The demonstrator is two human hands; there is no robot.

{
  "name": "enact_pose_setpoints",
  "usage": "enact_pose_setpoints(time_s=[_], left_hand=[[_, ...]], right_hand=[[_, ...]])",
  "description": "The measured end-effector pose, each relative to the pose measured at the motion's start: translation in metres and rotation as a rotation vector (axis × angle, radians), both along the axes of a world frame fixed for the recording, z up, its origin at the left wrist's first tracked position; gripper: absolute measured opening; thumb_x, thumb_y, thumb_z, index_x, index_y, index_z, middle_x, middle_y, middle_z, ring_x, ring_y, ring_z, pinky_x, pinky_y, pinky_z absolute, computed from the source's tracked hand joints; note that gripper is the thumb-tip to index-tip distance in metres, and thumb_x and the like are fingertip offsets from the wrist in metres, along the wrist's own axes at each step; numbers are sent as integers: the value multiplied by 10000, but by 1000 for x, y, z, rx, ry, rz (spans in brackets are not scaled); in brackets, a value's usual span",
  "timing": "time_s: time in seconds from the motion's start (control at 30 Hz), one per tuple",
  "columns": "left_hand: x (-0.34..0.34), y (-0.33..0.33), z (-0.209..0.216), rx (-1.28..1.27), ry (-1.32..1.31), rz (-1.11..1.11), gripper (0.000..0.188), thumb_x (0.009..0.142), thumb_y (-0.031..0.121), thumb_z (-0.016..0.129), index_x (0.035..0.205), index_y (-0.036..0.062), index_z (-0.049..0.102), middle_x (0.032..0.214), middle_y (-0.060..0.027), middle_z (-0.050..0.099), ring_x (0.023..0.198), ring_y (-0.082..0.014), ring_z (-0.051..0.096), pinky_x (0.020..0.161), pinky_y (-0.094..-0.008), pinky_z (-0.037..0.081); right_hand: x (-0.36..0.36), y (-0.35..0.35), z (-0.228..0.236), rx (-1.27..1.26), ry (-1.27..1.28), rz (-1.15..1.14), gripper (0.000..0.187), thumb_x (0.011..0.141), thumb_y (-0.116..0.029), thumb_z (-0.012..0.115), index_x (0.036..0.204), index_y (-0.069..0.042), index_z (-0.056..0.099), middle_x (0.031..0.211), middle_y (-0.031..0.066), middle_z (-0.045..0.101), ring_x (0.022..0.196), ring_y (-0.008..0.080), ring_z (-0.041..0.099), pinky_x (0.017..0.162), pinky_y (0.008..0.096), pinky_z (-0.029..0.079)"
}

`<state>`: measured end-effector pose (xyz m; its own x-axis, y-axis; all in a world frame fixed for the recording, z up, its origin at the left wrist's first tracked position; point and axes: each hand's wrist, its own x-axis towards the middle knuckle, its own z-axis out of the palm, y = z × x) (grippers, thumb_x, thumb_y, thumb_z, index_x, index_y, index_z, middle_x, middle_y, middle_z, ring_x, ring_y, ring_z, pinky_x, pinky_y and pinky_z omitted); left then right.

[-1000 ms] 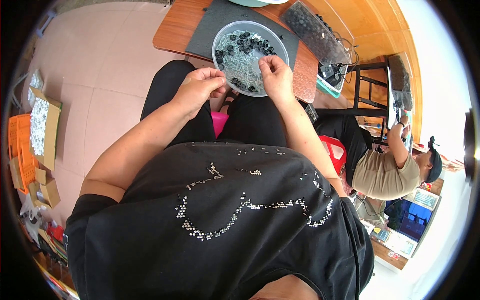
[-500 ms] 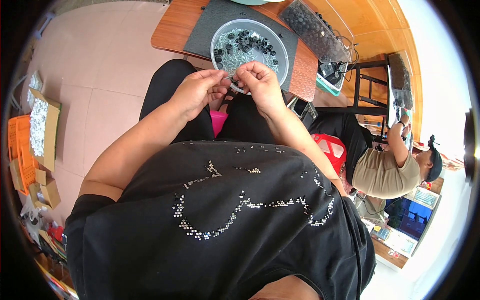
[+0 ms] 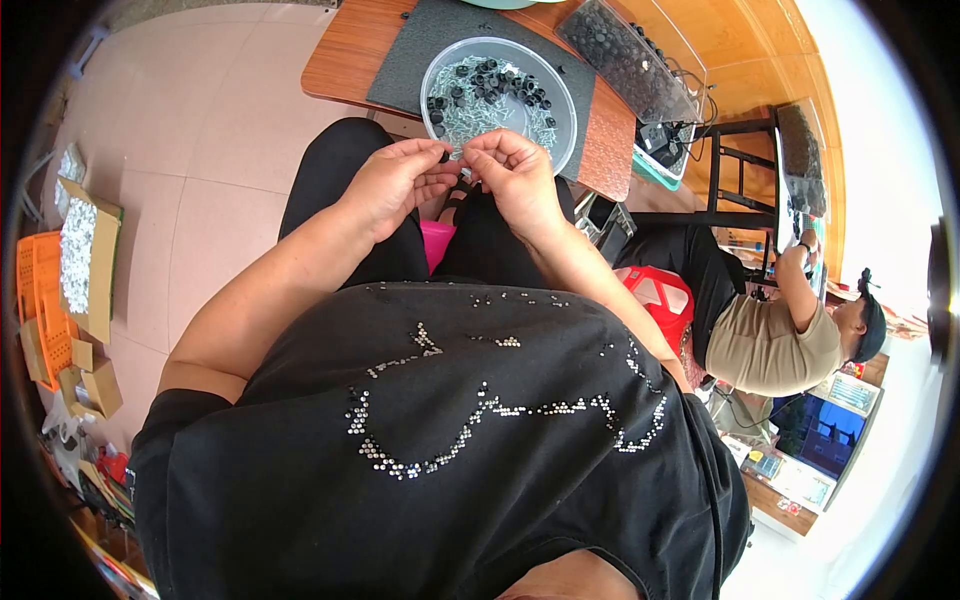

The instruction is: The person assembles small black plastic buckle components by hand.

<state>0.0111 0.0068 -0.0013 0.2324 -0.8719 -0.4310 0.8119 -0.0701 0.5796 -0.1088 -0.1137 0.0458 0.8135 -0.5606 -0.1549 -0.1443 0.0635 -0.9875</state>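
Note:
My left hand (image 3: 395, 187) pinches a small black round part (image 3: 446, 156) between thumb and fingertips, just in front of the basin's near rim. Close beside it, my right hand (image 3: 517, 178) is closed in a pinch. Something small and pale shows at its fingertips, too small to name. Just beyond both hands stands a clear round plastic basin (image 3: 568, 118). It holds many thin silvery screws (image 3: 470, 125) and several black round parts (image 3: 490, 85) like those in the clear bin. The basin rests on a dark grey mat (image 3: 400, 75).
Under the mat is a brown wooden table (image 3: 345, 50). A clear bin of black parts (image 3: 630, 60) stands at its right end, above a white tub with cables (image 3: 660, 150). Another person (image 3: 775, 345) works at the right. At far left are a cardboard box (image 3: 95, 260) and orange crate (image 3: 42, 300).
My right hand has shifted slightly, its fingertips now a little apart from the left hand's. The black part shows more plainly in my left fingertips.

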Motion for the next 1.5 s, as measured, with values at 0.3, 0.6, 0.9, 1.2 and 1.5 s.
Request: enact_pose_setpoints(time_s=[0.3,0.6,0.9,1.2,1.5], left_hand=[[-5,1,10,-56,-6,-30,251,945,164,514,1134,11,575,1049,-99,628,965,-168,603,883,-304,474],[1,2,-1,-80,180,-70,168,925,171,561,1033,46,594,938,-45,619,878,-124,593,824,-268,485],[6,3,-4,-204,385,-68,159,919,170,571,1032,59,589,886,-12,594,824,-100,575,763,-231,482],[4,3,3,-198,331,-44,179,908,138,588,1057,40,573,903,-13,596,847,-102,582,769,-224,489],[3,1,0,-204,244,-52,135,911,137,591,1018,56,581,874,-6,605,787,-81,579,708,-198,481]], right_hand=[[1,5,-6,-336,9,26,67,874,-25,580,910,6,627,715,54,623,476,88,565,317,247,436],[0,-3,-7,-106,-6,-16,35,888,-29,557,876,-12,585,741,48,640,672,65,587,565,217,468],[-5,-1,3,-110,-42,31,41,889,-25,560,900,-14,598,753,35,645,548,42,529,490,192,418],[-4,7,13,-574,102,-4,95,784,-8,659,879,-6,662,788,101,664,743,190,651,649,299,506],[-3,4,12,-929,23,61,97,725,-3,656,821,-13,670,768,144,637,725,308,636,652,363,513]])
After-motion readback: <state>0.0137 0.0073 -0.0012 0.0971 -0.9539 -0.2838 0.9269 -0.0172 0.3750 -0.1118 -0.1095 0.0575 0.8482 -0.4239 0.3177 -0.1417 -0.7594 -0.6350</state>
